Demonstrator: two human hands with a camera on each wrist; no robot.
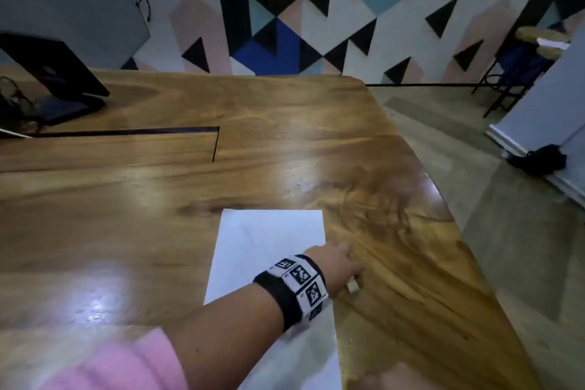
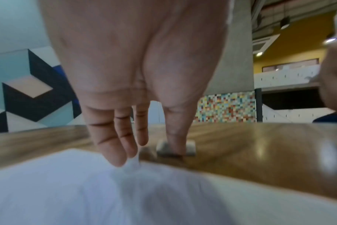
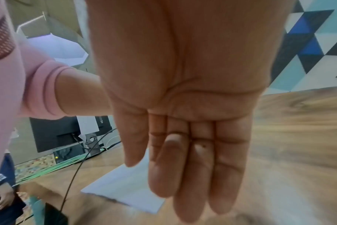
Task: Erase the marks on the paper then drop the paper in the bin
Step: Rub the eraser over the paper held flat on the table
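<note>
A white sheet of paper [image 1: 269,241] lies flat on the wooden table [image 1: 221,174]; any marks on it are too faint to make out. A small white eraser [image 1: 352,285] sits on the wood just right of the sheet. My left hand [image 1: 348,266] reaches across the paper, wrist over its right edge. In the left wrist view the left hand [image 2: 144,149] has straight fingers on the paper [image 2: 67,190] edge, and its thumb touches the eraser [image 2: 190,147]. My right hand [image 3: 183,175] hovers flat and empty above the table, with the paper [image 3: 123,187] beyond it. No bin is in view.
A black monitor on a stand [image 1: 53,73] with cables stands at the table's back left. A dark slot [image 1: 126,131] cuts across the tabletop. The rounded table edge [image 1: 443,199] drops to the floor on the right, where a black object [image 1: 535,158] lies by a white panel.
</note>
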